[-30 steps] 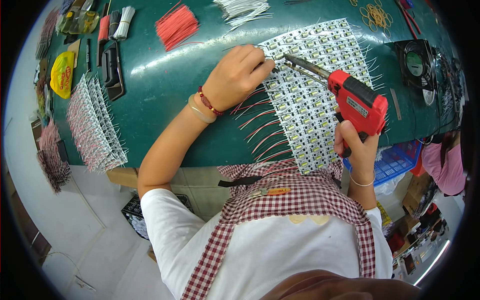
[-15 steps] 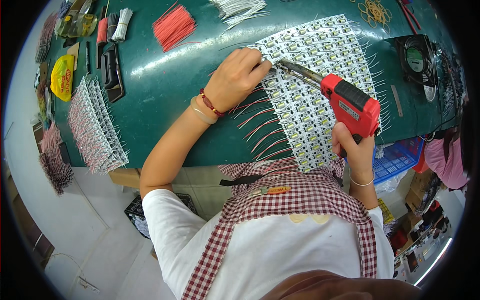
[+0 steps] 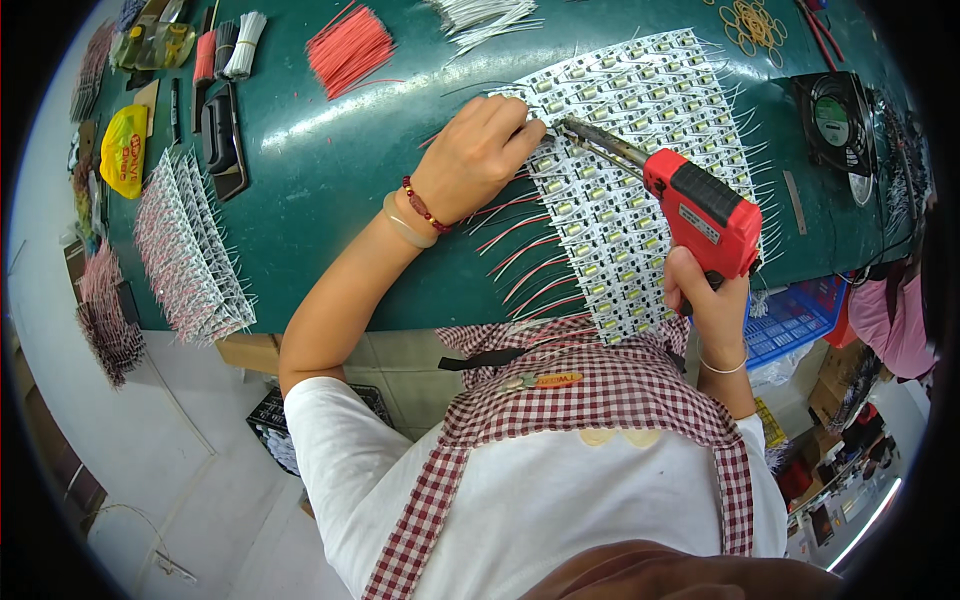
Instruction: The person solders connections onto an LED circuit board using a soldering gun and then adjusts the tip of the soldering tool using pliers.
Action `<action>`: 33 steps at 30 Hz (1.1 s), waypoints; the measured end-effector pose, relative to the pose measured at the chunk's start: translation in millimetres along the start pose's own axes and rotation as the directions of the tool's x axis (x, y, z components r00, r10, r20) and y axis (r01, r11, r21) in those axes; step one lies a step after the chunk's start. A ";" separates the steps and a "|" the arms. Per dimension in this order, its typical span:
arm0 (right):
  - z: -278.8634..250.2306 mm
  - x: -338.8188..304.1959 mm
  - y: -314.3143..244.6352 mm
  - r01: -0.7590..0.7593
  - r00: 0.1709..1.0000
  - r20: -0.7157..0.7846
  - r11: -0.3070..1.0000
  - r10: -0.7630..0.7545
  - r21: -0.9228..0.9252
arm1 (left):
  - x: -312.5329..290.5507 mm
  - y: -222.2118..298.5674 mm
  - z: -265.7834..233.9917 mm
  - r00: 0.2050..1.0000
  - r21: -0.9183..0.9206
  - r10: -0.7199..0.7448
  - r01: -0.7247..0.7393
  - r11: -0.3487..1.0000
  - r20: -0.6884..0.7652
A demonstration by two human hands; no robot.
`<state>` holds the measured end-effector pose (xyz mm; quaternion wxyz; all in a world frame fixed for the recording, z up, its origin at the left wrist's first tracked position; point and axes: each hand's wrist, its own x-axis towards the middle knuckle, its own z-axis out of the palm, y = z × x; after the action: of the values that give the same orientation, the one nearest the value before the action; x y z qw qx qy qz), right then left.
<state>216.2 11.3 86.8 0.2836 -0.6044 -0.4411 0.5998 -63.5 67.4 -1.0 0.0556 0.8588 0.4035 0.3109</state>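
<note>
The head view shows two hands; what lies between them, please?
In the head view, the circuit-board sheet lies between left hand and right hand, with the red soldering gun over it.

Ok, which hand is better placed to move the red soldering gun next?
Right hand, I'd judge: it grips the red soldering gun by its handle. The left hand is away from that handle, at the upper left edge of the circuit board sheet.

Rubber bands [image 3: 754, 33], black fan [image 3: 832, 122]
</note>
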 end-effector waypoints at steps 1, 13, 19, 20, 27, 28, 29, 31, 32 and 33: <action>-0.7 -0.1 0.7 0.006 1.000 0.009 1.000 -0.006 -0.004 | 0.8 0.5 -0.4 1.000 0.001 0.002 -0.002 1.000 -0.002; -1.4 -1.0 1.2 0.024 1.000 0.016 1.000 -0.023 -0.015 | 0.0 2.2 0.3 1.000 0.015 -0.003 0.003 1.000 0.004; -0.8 -3.5 -4.3 0.033 0.999 -0.018 0.998 -0.032 0.062 | -0.4 2.2 -1.7 1.000 0.018 -0.003 0.003 1.000 0.011; -1.2 -3.9 -4.3 0.033 0.999 -0.020 0.998 -0.032 0.062 | 0.1 1.9 -1.6 1.000 0.021 -0.001 0.001 1.000 0.015; -6.8 -10.3 -3.4 0.068 0.998 0.009 0.994 -0.069 0.087 | 4.0 5.3 -8.5 0.997 0.118 0.047 -0.053 0.992 0.054; -7.1 -12.3 -2.4 0.081 0.997 -0.004 0.992 -0.081 0.095 | 4.7 9.4 -10.6 0.999 0.090 0.032 -0.034 0.995 0.024; -8.3 -14.2 -1.1 0.079 0.997 -0.007 0.992 -0.079 0.096 | 4.9 12.4 -11.5 1.000 0.061 0.016 -0.016 0.998 -0.006; -11.8 -17.8 1.1 0.070 0.997 0.010 0.992 -0.071 0.101 | 3.6 18.4 -7.9 1.000 0.025 0.014 -0.014 1.000 -0.019; -12.7 -19.6 2.2 0.069 0.997 0.009 0.992 -0.071 0.102 | 2.5 20.2 -5.9 0.999 -0.010 0.011 -0.012 1.000 -0.034; -13.8 -21.4 4.2 0.049 0.999 0.007 0.995 -0.050 0.088 | 0.9 20.4 -3.9 0.999 -0.012 0.013 -0.013 1.000 -0.033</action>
<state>232.8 -6.6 94.9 0.3226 -0.5773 -0.4307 0.6142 -51.9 53.8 9.7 0.0522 0.8558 0.3967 0.3278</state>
